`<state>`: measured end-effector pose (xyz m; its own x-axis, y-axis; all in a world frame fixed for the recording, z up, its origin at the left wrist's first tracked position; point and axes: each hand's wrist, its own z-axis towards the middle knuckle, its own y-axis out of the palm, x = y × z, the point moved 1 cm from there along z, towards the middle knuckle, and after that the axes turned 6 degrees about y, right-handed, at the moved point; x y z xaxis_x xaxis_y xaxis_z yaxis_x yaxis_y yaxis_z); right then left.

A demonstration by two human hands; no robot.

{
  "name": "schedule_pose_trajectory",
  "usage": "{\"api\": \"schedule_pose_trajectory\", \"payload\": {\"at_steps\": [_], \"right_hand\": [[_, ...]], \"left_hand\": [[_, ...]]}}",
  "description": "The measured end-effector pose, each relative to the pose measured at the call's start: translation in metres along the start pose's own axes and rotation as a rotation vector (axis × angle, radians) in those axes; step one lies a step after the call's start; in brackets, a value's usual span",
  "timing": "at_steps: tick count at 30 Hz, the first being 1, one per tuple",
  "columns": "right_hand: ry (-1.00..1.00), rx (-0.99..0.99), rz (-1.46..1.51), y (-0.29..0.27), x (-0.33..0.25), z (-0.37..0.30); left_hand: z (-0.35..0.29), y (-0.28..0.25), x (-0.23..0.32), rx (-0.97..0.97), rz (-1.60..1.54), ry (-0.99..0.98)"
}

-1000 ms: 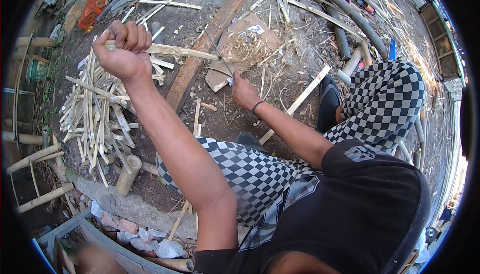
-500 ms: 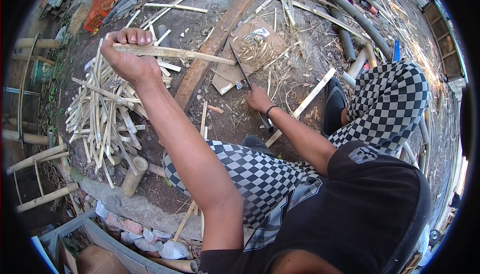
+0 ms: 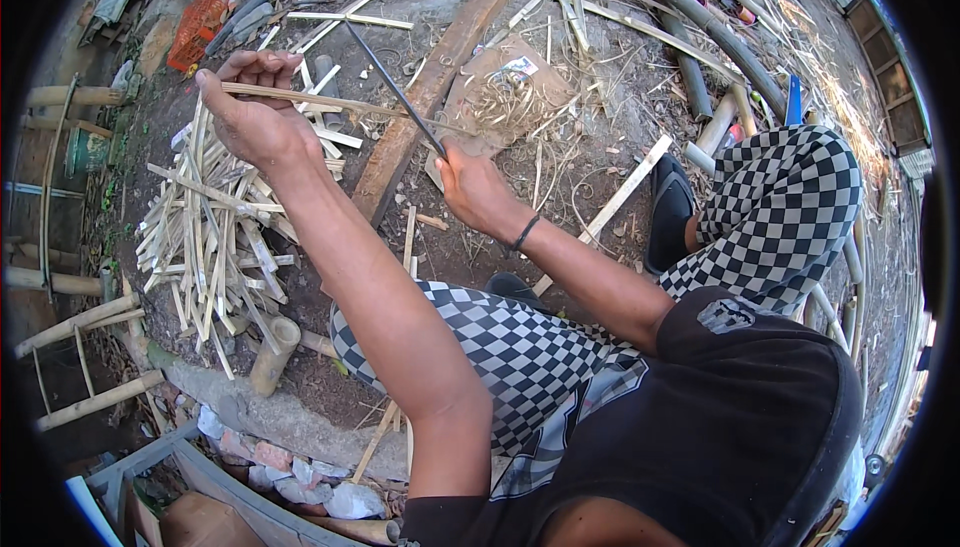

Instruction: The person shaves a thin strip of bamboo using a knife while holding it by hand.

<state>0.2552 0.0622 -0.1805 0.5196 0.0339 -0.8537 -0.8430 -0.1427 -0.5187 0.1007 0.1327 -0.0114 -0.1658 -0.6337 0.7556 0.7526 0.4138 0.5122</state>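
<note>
Grey-bladed, one knife point(image 3: 393, 88) sits clamped in the right hand's grip point(image 3: 480, 190), its edge apparently pointed away from the fingers; the left hand's grip point(image 3: 258, 122) closes loosely on one bamboo strip point(image 3: 335, 102), stretched between the hands, probably for steadiness. Beyond lie one heap of strips point(image 3: 215, 237), too tangled to count, one brown beam point(image 3: 388, 167) and one orange crate point(image 3: 203, 27).

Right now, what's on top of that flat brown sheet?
Curly shavings lie on the brown sheet, beside a whitish patch. The right hand covers part of the sheet's near end; what's there can't be seen.
</note>
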Motion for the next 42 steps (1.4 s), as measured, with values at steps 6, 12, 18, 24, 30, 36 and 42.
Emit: {"api": "schedule_pose_trajectory", "payload": {"at_steps": [6,12,18,24,30,36,42], "right_hand": [[-0.109,0.032,0.078,-0.015,-0.037,-0.003],[-0.089,0.014,0.022,-0.005,-0.038,-0.01],[-0.062,-0.077,-0.013,-0.002,-0.04,-0.007],[-0.114,-0.073,0.037,0.003,-0.038,0.009],[-0.093,-0.06,-0.037,-0.004,-0.042,0.008],[-0.142,-0.097,-0.042,-0.002,-0.051,-0.002],[-0.197,-0.105,-0.202,0.0,-0.04,0.015]], "left_hand": [[0.001,-0.005,0.0,-0.306,-0.129,-0.13],[-0.002,-0.002,0.002,-0.043,0.03,-0.026],[-0.003,-0.01,0.001,0.229,0.143,0.049],[-0.004,-0.013,0.005,0.542,0.214,0.002],[-0.008,0.001,0.002,0.502,0.26,0.042],[-0.007,-0.007,0.005,0.455,0.29,0.067],[-0.003,-0.022,0.003,0.643,0.316,0.002]]}}
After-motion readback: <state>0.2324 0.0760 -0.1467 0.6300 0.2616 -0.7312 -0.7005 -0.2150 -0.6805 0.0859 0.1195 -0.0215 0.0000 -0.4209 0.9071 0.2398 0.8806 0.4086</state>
